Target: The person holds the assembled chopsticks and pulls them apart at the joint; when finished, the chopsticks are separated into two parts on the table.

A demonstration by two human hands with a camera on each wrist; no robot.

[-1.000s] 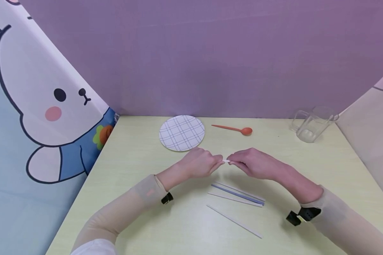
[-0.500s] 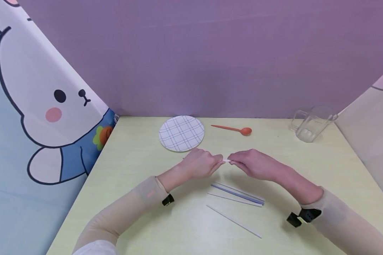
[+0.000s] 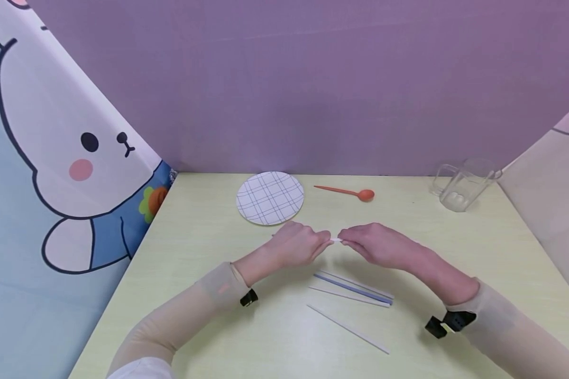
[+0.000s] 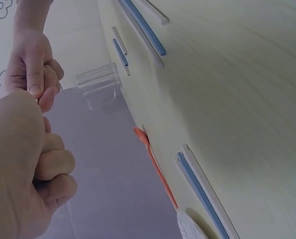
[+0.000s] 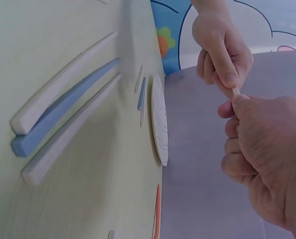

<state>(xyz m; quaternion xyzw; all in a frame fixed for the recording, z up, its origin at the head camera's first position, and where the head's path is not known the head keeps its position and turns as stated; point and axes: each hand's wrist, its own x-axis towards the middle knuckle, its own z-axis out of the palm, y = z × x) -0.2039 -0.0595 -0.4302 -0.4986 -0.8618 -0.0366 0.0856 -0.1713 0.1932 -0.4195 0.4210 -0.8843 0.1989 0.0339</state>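
Above the middle of the table, my left hand (image 3: 296,245) and right hand (image 3: 379,245) meet almost fingertip to fingertip. Each pinches one end of a small white stick (image 3: 336,239) between thumb and curled fingers. Just a short bit of it shows in the gap; the rest is covered by the fingers. Below the hands lie a blue stick (image 3: 353,288) and several thin white sticks, one white stick (image 3: 347,329) apart and closer to me. In the left wrist view another blue stick (image 4: 200,191) lies with white ones near the plate.
A round plate with a blue grid pattern (image 3: 270,198) stands behind my left hand. To its right lies an orange spoon (image 3: 343,192). A clear glass jug (image 3: 464,187) is at the back right of the table (image 3: 208,337), before a purple backdrop (image 3: 313,95).
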